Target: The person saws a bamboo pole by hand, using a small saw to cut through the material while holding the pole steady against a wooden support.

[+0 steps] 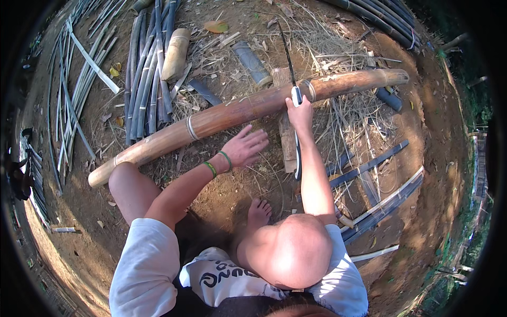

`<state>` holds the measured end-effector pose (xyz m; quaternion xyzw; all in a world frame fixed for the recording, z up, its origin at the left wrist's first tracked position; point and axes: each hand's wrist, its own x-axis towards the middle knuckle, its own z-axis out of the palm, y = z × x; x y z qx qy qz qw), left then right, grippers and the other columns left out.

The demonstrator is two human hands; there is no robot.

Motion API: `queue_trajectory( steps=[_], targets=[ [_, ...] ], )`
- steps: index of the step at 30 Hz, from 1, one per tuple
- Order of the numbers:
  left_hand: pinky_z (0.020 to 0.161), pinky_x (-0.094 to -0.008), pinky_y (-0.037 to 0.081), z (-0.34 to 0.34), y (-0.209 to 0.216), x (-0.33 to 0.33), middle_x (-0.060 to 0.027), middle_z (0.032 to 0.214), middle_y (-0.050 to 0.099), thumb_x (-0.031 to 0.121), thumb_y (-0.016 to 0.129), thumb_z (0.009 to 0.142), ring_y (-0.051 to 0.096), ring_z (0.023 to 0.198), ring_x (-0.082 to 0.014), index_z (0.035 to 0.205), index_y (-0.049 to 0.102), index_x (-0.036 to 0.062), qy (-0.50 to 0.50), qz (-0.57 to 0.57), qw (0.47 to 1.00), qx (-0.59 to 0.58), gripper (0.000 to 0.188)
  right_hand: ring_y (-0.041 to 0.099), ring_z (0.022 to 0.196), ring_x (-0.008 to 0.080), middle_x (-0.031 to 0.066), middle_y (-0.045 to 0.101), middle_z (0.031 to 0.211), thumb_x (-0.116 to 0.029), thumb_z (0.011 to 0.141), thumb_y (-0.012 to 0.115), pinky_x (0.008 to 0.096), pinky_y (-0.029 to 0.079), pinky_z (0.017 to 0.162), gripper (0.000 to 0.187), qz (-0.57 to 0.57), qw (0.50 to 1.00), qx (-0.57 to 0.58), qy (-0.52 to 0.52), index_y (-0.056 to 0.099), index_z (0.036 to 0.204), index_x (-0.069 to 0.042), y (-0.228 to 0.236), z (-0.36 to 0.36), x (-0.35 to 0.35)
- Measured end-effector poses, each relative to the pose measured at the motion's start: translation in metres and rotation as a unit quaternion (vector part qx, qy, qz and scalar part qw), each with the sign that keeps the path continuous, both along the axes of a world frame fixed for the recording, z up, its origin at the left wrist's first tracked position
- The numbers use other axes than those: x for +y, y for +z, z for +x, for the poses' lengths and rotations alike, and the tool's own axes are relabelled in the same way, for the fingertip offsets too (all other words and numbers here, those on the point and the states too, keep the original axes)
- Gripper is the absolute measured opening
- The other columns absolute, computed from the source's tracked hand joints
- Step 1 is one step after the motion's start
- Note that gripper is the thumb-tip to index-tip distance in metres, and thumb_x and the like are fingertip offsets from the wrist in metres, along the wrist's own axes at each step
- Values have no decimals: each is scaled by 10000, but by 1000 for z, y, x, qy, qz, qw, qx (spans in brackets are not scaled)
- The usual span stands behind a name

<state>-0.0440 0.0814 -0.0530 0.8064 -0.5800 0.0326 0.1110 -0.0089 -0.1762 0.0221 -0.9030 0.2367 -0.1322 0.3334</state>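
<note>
Lining up a cut seems the step in hand, the right hand (pixel 300 113) gripping the saw (pixel 296 94) over the bamboo pole (pixel 232 115), slanting near left to far right, while the left hand (pixel 244 146), fingers loosely spread, probably must steady it.

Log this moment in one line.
left hand: open, empty | right hand: holding saw across bamboo pole | wooden block: under pole
</note>
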Motion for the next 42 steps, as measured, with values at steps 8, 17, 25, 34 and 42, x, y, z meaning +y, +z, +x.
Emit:
queue_trajectory(
  steps=[8,17,25,34,42],
  targets=[
    [1309,-588,225,8,19,-8,-158,1642,437,384,797,870,364,1559,-354,1580,420,70,-42,55,997,-16,863,700,1017,536,349,731,989,-338,916,781,583,548,877,465,64,998,0,11,662,1070,84,0,-4,2],
    [1230,-509,380,72,60,8,-216,1487,574,534,932,650,496,1452,-390,1571,440,130,378,41,909,171,1120,703,992,537,342,733,969,-367,937,760,581,549,873,472,20,1000,2,-7,675,1074,77,0,-11,-1],
    [1157,-485,443,57,54,12,-144,1426,613,482,943,624,585,1340,-350,1516,472,97,414,44,900,130,1079,721,967,504,318,721,944,-419,1022,681,538,543,811,467,109,990,15,93,681,1144,32,16,-120,66],
    [1120,-490,454,45,39,4,-140,1342,613,407,939,645,587,1283,-343,1478,480,84,399,-12,913,79,1004,726,800,419,230,723,843,-393,993,738,505,539,726,385,116,983,141,14,693,1124,-33,15,-227,96],
    [1099,-482,467,51,43,5,-131,1312,630,408,937,642,601,1256,-338,1419,506,88,393,-30,914,99,945,645,651,402,167,648,704,-390,970,775,523,487,620,353,11,985,169,-37,665,1067,-69,28,-269,94]
  ],
)
